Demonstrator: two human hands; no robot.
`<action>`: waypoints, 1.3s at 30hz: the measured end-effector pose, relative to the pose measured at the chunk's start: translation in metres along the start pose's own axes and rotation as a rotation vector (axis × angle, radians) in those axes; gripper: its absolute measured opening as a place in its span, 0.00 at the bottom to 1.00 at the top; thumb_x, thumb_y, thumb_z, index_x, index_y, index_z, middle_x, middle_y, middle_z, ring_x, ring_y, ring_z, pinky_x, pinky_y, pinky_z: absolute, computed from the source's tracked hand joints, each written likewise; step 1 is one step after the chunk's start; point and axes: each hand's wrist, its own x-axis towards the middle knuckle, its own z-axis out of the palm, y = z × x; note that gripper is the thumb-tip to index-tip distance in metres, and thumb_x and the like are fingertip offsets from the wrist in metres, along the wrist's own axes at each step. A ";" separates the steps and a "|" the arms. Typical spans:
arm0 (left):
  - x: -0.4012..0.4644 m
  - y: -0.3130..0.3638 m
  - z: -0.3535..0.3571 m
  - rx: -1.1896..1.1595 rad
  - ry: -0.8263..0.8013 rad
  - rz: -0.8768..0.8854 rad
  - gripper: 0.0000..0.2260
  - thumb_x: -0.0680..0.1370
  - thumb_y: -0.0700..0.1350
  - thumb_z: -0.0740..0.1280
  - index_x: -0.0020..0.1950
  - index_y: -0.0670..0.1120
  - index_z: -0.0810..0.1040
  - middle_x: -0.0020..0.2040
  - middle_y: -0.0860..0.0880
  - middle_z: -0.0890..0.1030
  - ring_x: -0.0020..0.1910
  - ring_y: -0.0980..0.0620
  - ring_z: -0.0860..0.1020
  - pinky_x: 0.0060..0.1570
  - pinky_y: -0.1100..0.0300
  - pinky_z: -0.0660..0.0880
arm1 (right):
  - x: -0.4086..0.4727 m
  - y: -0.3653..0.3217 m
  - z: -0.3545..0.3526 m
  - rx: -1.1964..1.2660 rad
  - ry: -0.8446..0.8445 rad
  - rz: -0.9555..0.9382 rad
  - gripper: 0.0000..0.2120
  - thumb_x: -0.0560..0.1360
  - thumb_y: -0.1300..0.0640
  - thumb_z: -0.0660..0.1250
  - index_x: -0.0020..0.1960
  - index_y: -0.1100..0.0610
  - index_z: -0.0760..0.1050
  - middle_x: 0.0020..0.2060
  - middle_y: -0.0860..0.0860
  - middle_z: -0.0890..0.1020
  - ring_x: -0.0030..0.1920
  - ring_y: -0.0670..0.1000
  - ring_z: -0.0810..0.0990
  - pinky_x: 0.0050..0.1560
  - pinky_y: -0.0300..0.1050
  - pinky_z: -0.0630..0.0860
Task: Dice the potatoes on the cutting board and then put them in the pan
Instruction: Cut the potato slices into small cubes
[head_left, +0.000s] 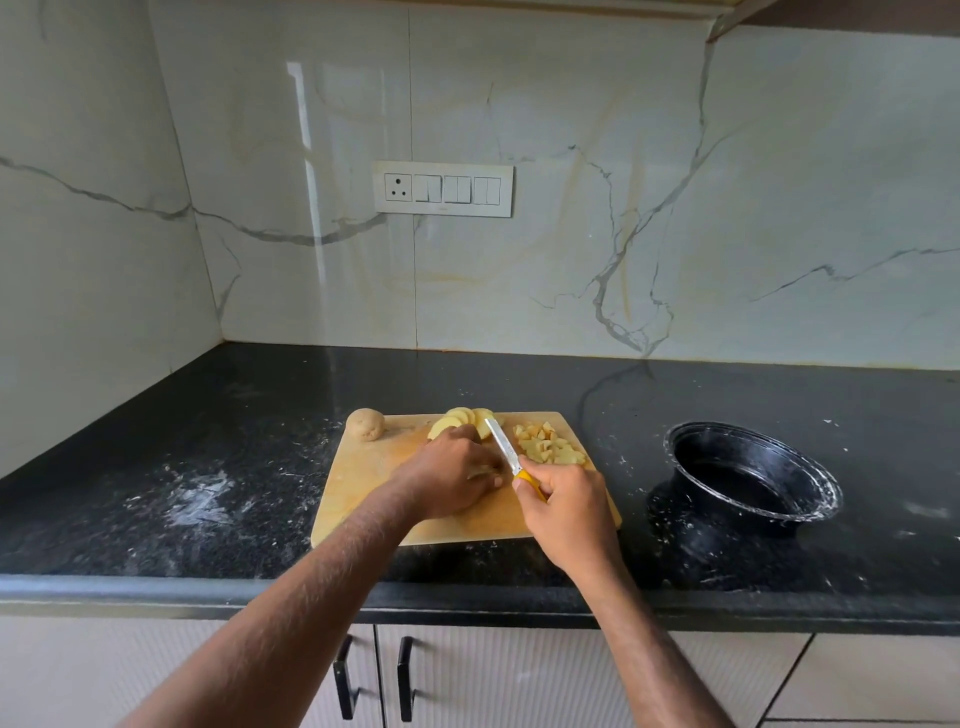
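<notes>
On the board (363, 493), slices (460, 420) fanned just past left hand (452, 478) pressing something hidden, grip unclear, right hand (563, 512) gripping knife (501, 444) pointing away between slices and dice (550, 444), pan (753, 473) off right.

Yellow-handled knife (511, 457) in the right hand (563, 512), pale yellow dice (550, 444) beyond it, black pan (753, 478) further right.

Two bare forearms come into view from about 6 o'clock, unsleeved as far down as the picture's lower edge, with fine hair along them. The left hand (457, 475) and the right hand (569, 512) wear no glove, ring, watch or band.
</notes>
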 end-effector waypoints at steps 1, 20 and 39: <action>0.000 -0.001 -0.001 -0.008 -0.003 0.022 0.16 0.81 0.54 0.65 0.67 0.55 0.79 0.64 0.52 0.75 0.63 0.52 0.72 0.64 0.49 0.74 | 0.000 0.000 0.000 0.002 0.002 0.000 0.14 0.77 0.55 0.71 0.63 0.53 0.82 0.40 0.44 0.86 0.26 0.42 0.74 0.22 0.33 0.64; -0.039 -0.013 0.005 -0.127 0.341 -0.408 0.18 0.68 0.64 0.77 0.47 0.51 0.86 0.42 0.57 0.83 0.42 0.56 0.78 0.49 0.54 0.75 | -0.004 -0.008 -0.004 -0.044 -0.054 0.015 0.15 0.77 0.57 0.71 0.63 0.53 0.81 0.32 0.42 0.82 0.26 0.41 0.73 0.22 0.33 0.65; -0.022 -0.013 0.000 -0.239 0.200 -0.195 0.23 0.65 0.67 0.76 0.55 0.58 0.84 0.42 0.64 0.79 0.45 0.61 0.75 0.51 0.55 0.71 | -0.025 -0.028 -0.013 -0.262 -0.073 -0.035 0.17 0.78 0.55 0.68 0.67 0.54 0.78 0.55 0.51 0.85 0.53 0.50 0.83 0.52 0.38 0.78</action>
